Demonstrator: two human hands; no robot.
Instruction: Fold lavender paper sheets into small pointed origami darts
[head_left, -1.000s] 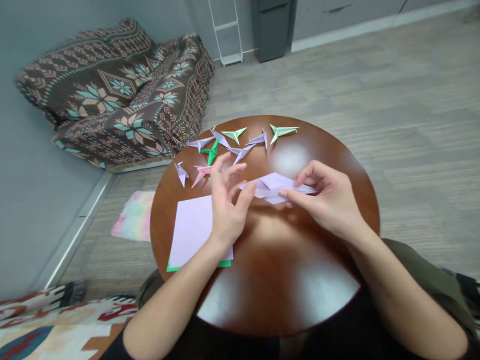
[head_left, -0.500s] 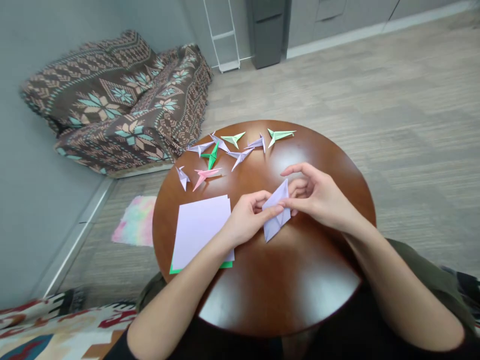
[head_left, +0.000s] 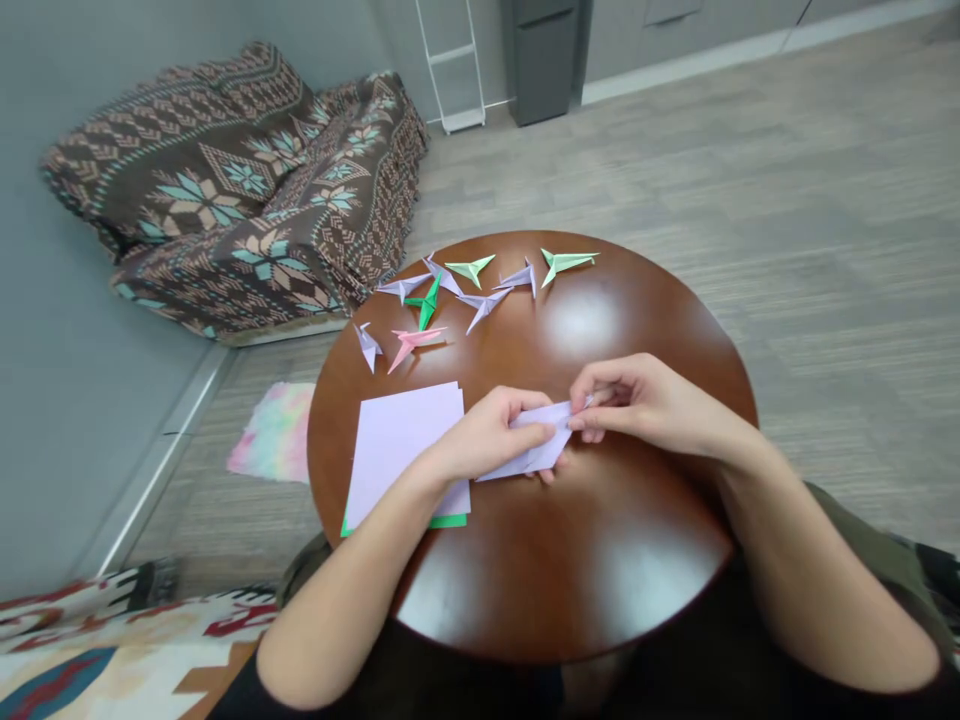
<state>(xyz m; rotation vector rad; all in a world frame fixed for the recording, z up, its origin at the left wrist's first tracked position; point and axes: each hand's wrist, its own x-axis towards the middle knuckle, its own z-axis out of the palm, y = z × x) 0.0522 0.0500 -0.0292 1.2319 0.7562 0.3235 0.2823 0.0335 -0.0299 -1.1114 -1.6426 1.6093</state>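
Note:
A folded piece of lilac origami paper (head_left: 534,454) is held between my two hands, a little above the round table. My left hand (head_left: 499,432) is closed on its left part, thumb on top and fingertips showing underneath. At its right end, my right hand (head_left: 626,400) pinches a corner between thumb and forefinger. The paper lies tilted, its pointed end toward the lower left; some of it is hidden by my fingers. Left of it, partly beneath my left forearm, rests a stack of lilac paper sheets (head_left: 405,440) with a green edge (head_left: 450,521) showing below.
Folded paper cranes stand along the far left of the brown round table (head_left: 540,600), among them a pink crane (head_left: 412,343), a green crane (head_left: 426,303) and a pale green crane (head_left: 564,262). Beyond are a patterned covered sofa (head_left: 262,210) and a fluffy pastel rug (head_left: 274,432).
The lilac paper has turned from nearly upright to lying sideways, its point now to the lower left. My right hand has lowered and its forefinger has closed onto the paper's corner.

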